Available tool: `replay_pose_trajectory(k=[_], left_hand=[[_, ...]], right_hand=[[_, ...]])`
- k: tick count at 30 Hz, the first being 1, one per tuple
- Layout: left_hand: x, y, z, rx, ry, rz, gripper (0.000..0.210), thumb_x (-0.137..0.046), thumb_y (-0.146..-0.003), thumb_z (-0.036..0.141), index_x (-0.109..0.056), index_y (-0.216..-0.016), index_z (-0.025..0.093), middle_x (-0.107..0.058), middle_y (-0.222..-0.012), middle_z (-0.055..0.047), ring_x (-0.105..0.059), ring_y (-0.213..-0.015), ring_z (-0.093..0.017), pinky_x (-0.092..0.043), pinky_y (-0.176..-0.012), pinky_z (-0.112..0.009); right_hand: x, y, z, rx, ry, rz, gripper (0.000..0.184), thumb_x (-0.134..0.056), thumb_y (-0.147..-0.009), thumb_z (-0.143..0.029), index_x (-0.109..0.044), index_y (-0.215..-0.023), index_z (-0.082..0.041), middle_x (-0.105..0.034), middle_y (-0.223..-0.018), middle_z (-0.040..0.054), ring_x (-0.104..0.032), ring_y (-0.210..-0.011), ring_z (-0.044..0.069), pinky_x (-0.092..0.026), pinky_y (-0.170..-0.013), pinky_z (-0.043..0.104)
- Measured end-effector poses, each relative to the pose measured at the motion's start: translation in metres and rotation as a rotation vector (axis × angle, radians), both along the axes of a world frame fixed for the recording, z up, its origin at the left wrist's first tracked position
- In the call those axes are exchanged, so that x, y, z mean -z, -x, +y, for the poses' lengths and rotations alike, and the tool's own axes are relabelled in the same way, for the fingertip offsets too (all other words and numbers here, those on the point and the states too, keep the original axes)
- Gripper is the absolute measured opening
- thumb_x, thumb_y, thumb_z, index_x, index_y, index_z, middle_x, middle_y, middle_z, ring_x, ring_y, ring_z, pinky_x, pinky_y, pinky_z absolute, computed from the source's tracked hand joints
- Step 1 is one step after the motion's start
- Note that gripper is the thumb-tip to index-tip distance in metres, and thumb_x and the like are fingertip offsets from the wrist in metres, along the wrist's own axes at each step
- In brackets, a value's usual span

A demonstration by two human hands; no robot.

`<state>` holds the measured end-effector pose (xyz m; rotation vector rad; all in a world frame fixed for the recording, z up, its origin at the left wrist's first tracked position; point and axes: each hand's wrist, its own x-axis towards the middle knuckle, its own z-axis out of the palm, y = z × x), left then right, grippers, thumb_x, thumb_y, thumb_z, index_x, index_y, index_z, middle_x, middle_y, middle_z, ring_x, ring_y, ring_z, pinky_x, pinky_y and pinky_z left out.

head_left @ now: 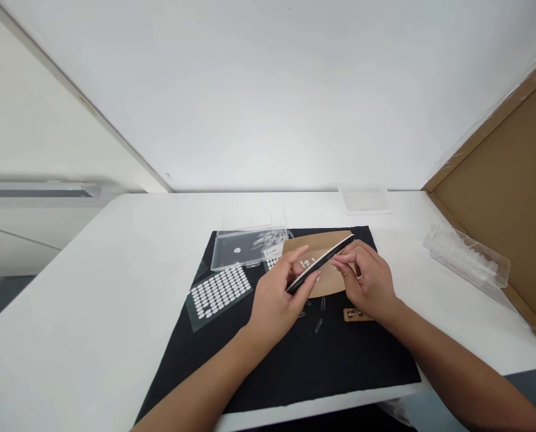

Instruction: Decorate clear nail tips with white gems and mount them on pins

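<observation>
My left hand (279,294) is closed around the lower end of a long narrow black bar with a white edge (324,261), which slants up to the right. Close against the bar's upper half, my right hand (366,279) pinches its thumb and fingertips together; whatever they hold is too small to make out. Beneath both hands lies a brown paper sheet (331,288) with small white scraps (304,263) on it. Several clear nail tips (319,325) are scattered just below the paper. Beside my right wrist is a small tan holder with shiny round pieces (351,314).
A black mat (295,372) covers part of the white table (92,300). Left of my hands lie a sheet of white oval stickers (220,293) and an open clear case (227,252) with nail tips. Another clear box (470,258) stands right, by a cardboard panel (506,162).
</observation>
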<state>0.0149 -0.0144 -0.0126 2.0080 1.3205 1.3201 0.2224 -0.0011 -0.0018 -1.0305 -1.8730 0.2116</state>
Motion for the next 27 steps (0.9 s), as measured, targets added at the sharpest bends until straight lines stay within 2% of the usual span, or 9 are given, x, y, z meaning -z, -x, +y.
replay_pose_trajectory(k=[4,8,11,13,16,18,23,27], left_hand=[[-0.0067,-0.0005,0.0024,0.110,-0.084,0.064,0.024,-0.065,-0.103,0.024,-0.075,-0.124,0.023,-0.074,-0.093,-0.004,-0.069,-0.082,-0.017,-0.056,-0.076,-0.028],[-0.0072,-0.0013,0.0061,0.113,-0.102,0.023,0.022,-0.066,-0.103,0.023,-0.080,-0.120,0.023,-0.066,-0.078,-0.002,-0.063,-0.071,-0.015,-0.051,-0.064,-0.026],[-0.0061,-0.0009,0.0067,0.117,-0.082,-0.003,0.022,-0.066,-0.103,0.023,-0.082,-0.119,0.024,-0.063,-0.075,0.000,-0.062,-0.067,-0.012,-0.054,-0.064,-0.024],[-0.0064,-0.0003,0.0060,0.124,-0.028,-0.028,0.022,-0.066,-0.103,0.024,-0.082,-0.119,0.025,-0.067,-0.084,-0.002,-0.065,-0.067,-0.011,-0.058,-0.064,-0.023],[-0.0077,-0.0004,0.0041,0.120,0.038,-0.065,0.020,-0.068,-0.102,0.026,-0.083,-0.116,0.026,-0.074,-0.111,-0.006,-0.070,-0.073,-0.011,-0.061,-0.060,-0.022],[-0.0080,-0.0014,0.0024,0.122,0.054,-0.084,0.020,-0.067,-0.102,0.026,-0.083,-0.115,0.026,-0.075,-0.118,-0.007,-0.073,-0.077,-0.012,-0.063,-0.060,-0.023],[-0.0069,-0.0046,-0.0008,0.127,0.105,-0.149,0.021,-0.067,-0.103,0.024,-0.082,-0.117,0.025,-0.078,-0.091,-0.002,-0.072,-0.067,-0.012,-0.063,-0.061,-0.022],[-0.0072,-0.0059,-0.0016,0.142,0.110,-0.151,0.020,-0.066,-0.103,0.023,-0.080,-0.118,0.025,-0.079,-0.090,-0.002,-0.073,-0.065,-0.012,-0.062,-0.061,-0.023]], right_hand=[[0.0010,0.0002,0.0007,0.109,-0.037,-0.065,0.014,-0.061,-0.105,-0.021,-0.060,-0.092,-0.024,-0.071,-0.088,0.0042,-0.068,-0.079,0.018,-0.053,-0.067,0.031],[0.0042,0.0011,0.0015,0.158,0.019,-0.148,0.016,-0.057,-0.107,-0.026,-0.060,-0.091,-0.024,-0.070,-0.087,0.0048,-0.067,-0.079,0.018,-0.050,-0.067,0.031],[0.0066,0.0003,0.0023,0.158,0.094,-0.171,0.015,-0.054,-0.108,-0.027,-0.058,-0.094,-0.024,-0.069,-0.086,0.0037,-0.067,-0.079,0.019,-0.049,-0.066,0.030],[0.0074,-0.0002,0.0028,0.150,0.114,-0.181,0.015,-0.053,-0.107,-0.027,-0.057,-0.094,-0.024,-0.069,-0.085,0.0033,-0.066,-0.079,0.019,-0.048,-0.066,0.030],[0.0083,0.0006,0.0030,0.139,0.106,-0.198,0.016,-0.053,-0.107,-0.027,-0.055,-0.092,-0.024,-0.068,-0.085,0.0027,-0.065,-0.077,0.019,-0.046,-0.065,0.030],[0.0089,0.0022,0.0027,0.150,0.081,-0.216,0.016,-0.054,-0.107,-0.027,-0.054,-0.091,-0.024,-0.067,-0.084,0.0019,-0.063,-0.074,0.017,-0.043,-0.062,0.029],[0.0061,0.0018,0.0019,0.160,0.050,-0.266,0.016,-0.055,-0.107,-0.027,-0.053,-0.091,-0.023,-0.065,-0.082,0.0012,-0.059,-0.070,0.017,-0.039,-0.060,0.030],[0.0011,-0.0044,0.0034,0.110,0.064,-0.262,0.018,-0.054,-0.106,-0.027,-0.051,-0.089,-0.024,-0.061,-0.080,0.0007,-0.057,-0.069,0.016,-0.038,-0.061,0.029]])
